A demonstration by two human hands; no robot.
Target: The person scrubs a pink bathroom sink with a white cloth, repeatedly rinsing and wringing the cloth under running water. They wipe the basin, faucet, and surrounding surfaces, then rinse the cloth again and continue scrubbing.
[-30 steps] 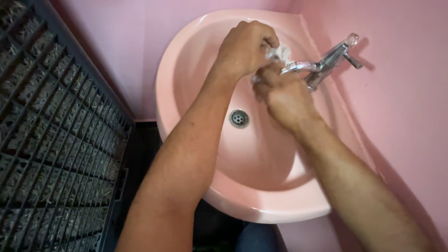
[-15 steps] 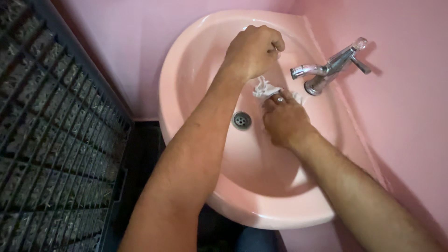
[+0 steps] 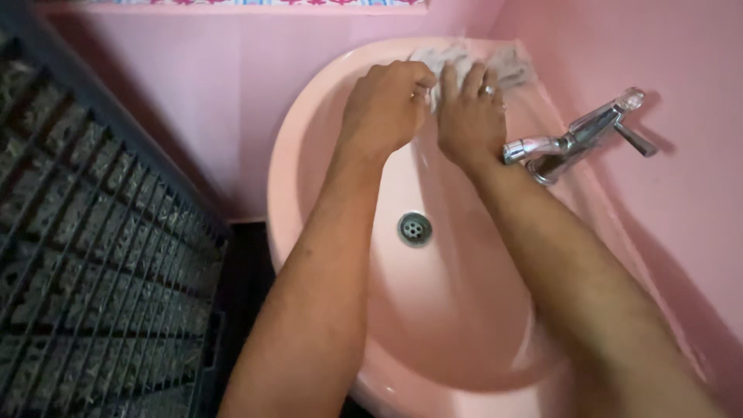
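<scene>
Both hands press a rag (image 3: 495, 66) flat on the sink's (image 3: 309, 139) back rim. The right hand (image 3: 468, 116) lies open on it; the left hand (image 3: 383, 104) pinches its edge. Rub slowly, clear of the tap (image 3: 569, 139).

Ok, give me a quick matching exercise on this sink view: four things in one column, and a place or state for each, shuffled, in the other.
Things:
1. white cloth
2. drain
3. chrome tap
4. dark crate

Places or states:
A. at the bottom of the pink basin
B. pressed against the basin's far rim under the right hand, with the left hand beside it
C. standing left of the basin
D. mounted on the basin's right edge, spout pointing left

Pairs: 1-B, 2-A, 3-D, 4-C
</scene>
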